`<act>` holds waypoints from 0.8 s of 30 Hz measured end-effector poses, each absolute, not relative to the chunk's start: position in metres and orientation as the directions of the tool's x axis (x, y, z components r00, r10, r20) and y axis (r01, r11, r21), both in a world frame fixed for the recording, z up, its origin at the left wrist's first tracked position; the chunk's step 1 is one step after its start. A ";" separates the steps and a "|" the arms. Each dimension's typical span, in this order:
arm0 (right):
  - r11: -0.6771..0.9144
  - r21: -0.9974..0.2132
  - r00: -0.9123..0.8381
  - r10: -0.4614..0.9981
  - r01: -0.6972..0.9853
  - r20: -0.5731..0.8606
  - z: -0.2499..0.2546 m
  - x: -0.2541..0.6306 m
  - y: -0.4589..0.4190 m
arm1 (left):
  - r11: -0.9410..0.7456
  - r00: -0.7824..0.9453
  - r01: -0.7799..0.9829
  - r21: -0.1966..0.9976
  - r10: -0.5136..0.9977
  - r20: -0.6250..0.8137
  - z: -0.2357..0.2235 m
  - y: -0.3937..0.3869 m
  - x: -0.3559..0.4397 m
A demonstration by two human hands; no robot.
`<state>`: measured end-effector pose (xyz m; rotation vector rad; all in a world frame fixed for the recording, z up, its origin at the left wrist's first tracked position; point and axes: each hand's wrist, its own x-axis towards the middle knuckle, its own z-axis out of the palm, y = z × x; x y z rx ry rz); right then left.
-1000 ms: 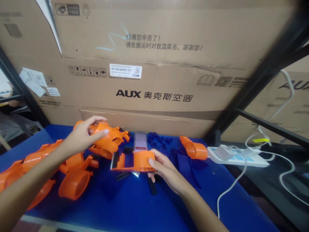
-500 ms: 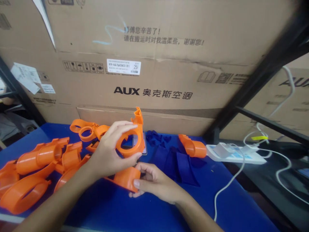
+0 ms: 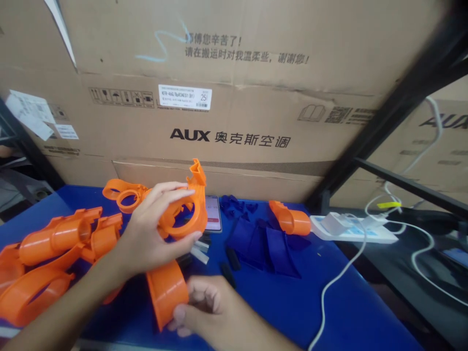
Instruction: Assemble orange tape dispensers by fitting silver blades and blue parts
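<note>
My left hand (image 3: 151, 234) grips an orange plastic ring-shaped shell (image 3: 187, 212), held upright above the blue table (image 3: 278, 312). My right hand (image 3: 208, 312) is closed on a second orange curved shell (image 3: 166, 291), low and close to me, just below the left hand. The two orange parts are apart. Small black strips (image 3: 230, 258) and a pale strip lie on the table behind my right hand.
A heap of orange shells (image 3: 54, 243) fills the left of the table. A phone (image 3: 212, 219), dark blue parts (image 3: 263, 243) and another orange piece (image 3: 290, 220) lie behind. A white power strip (image 3: 351, 229) with cables sits right. Cardboard boxes (image 3: 234, 97) stand behind.
My left hand lifted a ring-shaped shell from the heap and brought it toward the middle. My right hand drew its shell off the table toward me and turned it.
</note>
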<state>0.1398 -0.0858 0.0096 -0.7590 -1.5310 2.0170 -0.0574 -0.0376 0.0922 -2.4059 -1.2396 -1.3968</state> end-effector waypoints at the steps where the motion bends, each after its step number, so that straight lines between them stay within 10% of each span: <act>1: -0.240 -0.970 -0.717 0.684 -0.045 -0.136 0.010 0.136 -0.089 | -0.667 0.253 0.686 0.293 0.595 0.763 0.092 -0.038 -0.061; 24: 0.173 -0.945 -0.730 0.678 0.279 -0.092 -0.017 0.059 -0.102 | -0.649 0.233 0.695 0.309 0.610 0.757 0.096 -0.043 -0.086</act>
